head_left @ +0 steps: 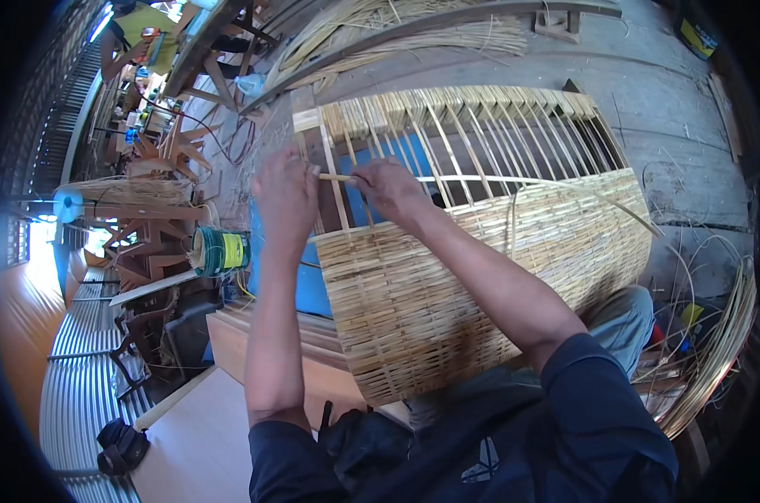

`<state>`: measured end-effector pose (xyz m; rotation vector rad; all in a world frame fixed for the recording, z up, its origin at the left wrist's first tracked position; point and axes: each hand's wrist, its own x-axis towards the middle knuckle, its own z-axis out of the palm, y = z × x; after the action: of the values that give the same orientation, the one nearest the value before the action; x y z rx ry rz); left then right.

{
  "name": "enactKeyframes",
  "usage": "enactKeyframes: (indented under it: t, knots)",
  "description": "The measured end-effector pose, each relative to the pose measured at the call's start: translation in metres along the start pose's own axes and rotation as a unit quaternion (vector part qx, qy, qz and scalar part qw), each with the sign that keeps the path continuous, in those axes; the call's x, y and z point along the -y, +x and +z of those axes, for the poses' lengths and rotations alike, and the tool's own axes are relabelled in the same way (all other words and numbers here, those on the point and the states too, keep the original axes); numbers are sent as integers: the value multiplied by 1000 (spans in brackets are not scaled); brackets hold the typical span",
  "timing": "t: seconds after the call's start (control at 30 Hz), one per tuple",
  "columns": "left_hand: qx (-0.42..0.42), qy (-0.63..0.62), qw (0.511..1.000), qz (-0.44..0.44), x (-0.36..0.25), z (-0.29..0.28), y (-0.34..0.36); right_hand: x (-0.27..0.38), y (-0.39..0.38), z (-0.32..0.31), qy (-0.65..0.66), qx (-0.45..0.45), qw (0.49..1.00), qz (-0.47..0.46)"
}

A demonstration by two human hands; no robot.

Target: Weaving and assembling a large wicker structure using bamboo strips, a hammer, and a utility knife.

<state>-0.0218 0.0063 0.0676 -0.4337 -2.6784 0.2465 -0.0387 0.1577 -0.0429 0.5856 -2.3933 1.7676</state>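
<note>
A large woven rattan panel on a wooden frame leans across my lap, its lower part closely woven. Bare upright strips span the gap above, up to a wrapped top edge. At the gap's left side my left hand is closed around the end of a pale rattan strip. My right hand, a short way to the right, pinches the same strip. Beyond the right hand, a pale length runs rightward over the uprights and hangs past the panel's right edge. The fingers partly hide the strip.
A blue sheet shows behind the panel's left side. Green coiled cord stands at left, near wooden boards. Loose rattan bundles lie at the back and right. A person holds a power tool at far left.
</note>
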Motion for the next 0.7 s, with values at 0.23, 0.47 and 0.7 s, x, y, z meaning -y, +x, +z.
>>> enactKeyframes:
  t: [0.23, 0.47, 0.7]
  knots:
    - [117, -116, 967, -193, -23, 30, -31, -5, 23, 10, 29, 72, 985, 156]
    - [1, -211, 969, -131, -7, 44, -34, 0, 30, -9, -25, 204, 972, 115]
    - [110, -67, 984, -120, -8, 31, -23, 4, 25, 5, -119, 97, 980, 127]
